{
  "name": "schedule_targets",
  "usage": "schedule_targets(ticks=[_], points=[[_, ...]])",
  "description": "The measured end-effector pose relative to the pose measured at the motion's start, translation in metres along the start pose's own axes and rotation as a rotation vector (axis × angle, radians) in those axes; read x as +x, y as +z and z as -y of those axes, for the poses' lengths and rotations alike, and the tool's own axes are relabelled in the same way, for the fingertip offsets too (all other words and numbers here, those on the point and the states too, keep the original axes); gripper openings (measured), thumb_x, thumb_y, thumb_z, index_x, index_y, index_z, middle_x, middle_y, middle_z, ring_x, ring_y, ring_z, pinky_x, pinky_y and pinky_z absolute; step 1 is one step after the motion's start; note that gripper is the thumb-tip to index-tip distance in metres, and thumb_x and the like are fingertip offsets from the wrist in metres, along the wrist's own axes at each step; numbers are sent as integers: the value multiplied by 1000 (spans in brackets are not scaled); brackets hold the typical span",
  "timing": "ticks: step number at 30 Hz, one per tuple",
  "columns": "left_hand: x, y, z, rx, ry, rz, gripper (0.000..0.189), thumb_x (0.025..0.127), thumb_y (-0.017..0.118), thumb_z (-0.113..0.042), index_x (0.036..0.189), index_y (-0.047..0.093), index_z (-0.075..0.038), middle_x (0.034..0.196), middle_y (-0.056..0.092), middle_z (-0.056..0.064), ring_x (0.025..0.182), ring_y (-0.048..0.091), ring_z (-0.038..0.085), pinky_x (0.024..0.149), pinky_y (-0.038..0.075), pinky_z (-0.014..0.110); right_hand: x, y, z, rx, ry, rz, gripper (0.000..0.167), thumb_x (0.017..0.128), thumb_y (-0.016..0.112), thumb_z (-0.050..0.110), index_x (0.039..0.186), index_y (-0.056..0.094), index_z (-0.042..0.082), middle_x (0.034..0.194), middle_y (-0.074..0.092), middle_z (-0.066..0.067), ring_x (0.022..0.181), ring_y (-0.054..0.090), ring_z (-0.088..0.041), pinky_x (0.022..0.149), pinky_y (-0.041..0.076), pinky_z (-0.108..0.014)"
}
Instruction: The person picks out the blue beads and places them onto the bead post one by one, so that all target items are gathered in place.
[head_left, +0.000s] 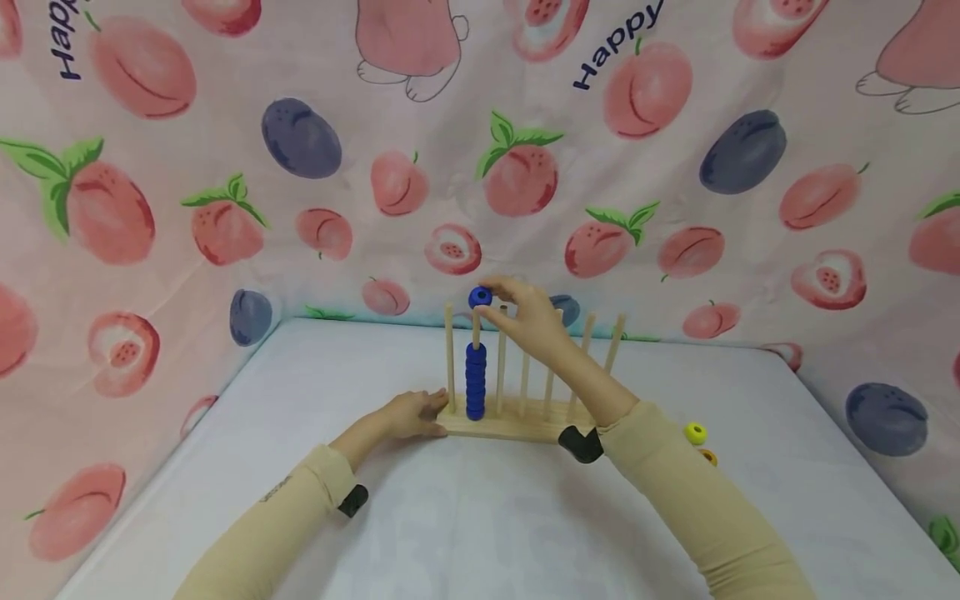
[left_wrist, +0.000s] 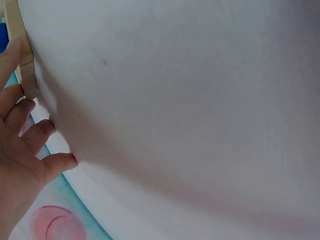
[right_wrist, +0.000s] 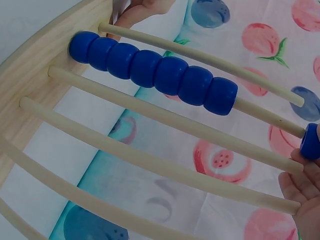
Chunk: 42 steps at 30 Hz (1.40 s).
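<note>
A wooden peg rack [head_left: 502,428] with several upright pegs stands on the white table. Between thumb and fingers, my right hand [head_left: 536,327] pinches a blue bead [head_left: 474,302] at the tip of the second peg from the left. Below it on that peg sits a stack of several blue beads [right_wrist: 144,68], with a stretch of bare peg [right_wrist: 270,117] in between. My left hand [head_left: 409,414] holds the left end of the rack's base, thumb on the front side. In the left wrist view its other fingers are spread near the base's end [left_wrist: 29,82].
To the right of the rack lie a yellow bead [head_left: 690,435] and an orange bead [head_left: 711,455], the latter partly hidden by the right sleeve [head_left: 675,483]. A fruit-printed cloth [head_left: 465,158] hangs behind the white tabletop [head_left: 450,517].
</note>
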<state>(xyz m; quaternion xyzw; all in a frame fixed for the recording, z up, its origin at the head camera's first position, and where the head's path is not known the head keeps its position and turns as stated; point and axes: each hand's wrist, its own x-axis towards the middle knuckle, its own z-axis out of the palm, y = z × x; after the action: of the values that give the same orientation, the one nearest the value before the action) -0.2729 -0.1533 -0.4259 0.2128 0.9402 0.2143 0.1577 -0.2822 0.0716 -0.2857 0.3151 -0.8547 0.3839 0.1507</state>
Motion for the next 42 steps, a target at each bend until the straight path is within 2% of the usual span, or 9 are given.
schedule_targets(ticks=[11,17,29,42], points=[[-1,5,-3,6,13,-21,62,88,66,-29,140,43,-6,150,34,12,136,31,45,112,26,57,-2,2,3,-64,-17,-5,40,88,66,19,122,59,-2,115,67,-17,109,63,-28,95,51,-42],[-1,8,-3,-5,15,-20,62,88,66,-29,140,43,-6,149,35,12,136,32,44,113,25,57,-3,2,2,-42,8,-8,40,89,65,17,123,59,-2,115,67,-17,108,63,-28,95,51,-41],[1,6,-1,26,24,-36,62,88,66,-28,140,43,-5,149,35,13,135,32,46,112,26,57,2,-4,6,-39,54,82,43,89,64,20,126,57,-1,121,64,-17,116,59,-29,100,48,-43],[2,5,1,34,36,-38,62,88,66,-29,140,43,-4,149,35,13,135,33,46,112,27,56,4,-5,6,-30,58,88,44,86,69,19,125,58,1,122,64,-15,114,59,-28,97,49,-41]])
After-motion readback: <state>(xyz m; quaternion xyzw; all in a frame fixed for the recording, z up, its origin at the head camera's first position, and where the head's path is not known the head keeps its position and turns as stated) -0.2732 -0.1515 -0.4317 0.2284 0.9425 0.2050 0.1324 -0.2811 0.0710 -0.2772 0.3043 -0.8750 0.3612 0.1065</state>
